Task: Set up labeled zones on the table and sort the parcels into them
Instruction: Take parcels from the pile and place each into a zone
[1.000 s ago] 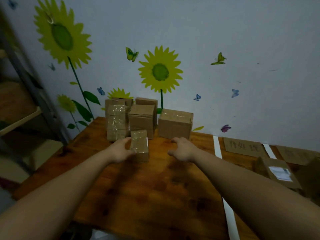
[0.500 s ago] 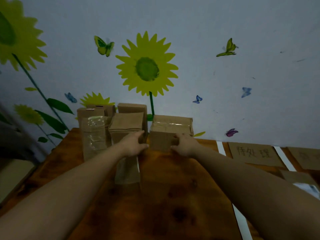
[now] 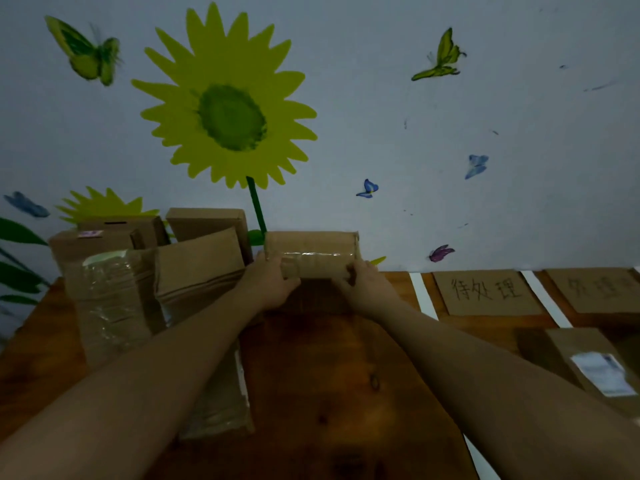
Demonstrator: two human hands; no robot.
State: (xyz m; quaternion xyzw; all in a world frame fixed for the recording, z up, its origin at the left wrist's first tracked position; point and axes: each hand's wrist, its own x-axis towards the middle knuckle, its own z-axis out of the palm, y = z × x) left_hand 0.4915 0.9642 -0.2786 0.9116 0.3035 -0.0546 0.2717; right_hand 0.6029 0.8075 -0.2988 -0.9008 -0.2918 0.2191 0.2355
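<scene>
now both hands are on the taped parcel [image 3: 311,261], the cardboard box that sits at about 12 o'clock on the wooden table [image 3: 332,393], close against the sunflower wall. the left hand [image 3: 273,285] wraps the box's left near corner, fingers curled over the top edge and closed on the card; the right hand [image 3: 363,289] mirrors it at the right near corner, fingers likewise clamped on the box, with the thumb seemingly on the front face. whether the box has left the table i cannot tell.

as a judgement: it looks like stiff corrugated card, so it should take a firm squeeze at the ends without caving, and its modest bulk suggests it is light enough for two hands with ease. the clear tape along the top is likely slick, so palms on the bare card ends, low on the sides, seem the safer hold.

at 9 to 10 o'clock stands the cluster of unsorted boxes [image 3: 194,271], just beside the left hand, and one plastic-wrapped package [image 3: 110,299] looks slippery. at 2 o'clock lie the white tape strip [image 3: 424,296] and a handwritten cardboard label [image 3: 485,292], marking a zone; a labelled parcel [image 3: 588,368] rests at 4 o'clock.
</scene>
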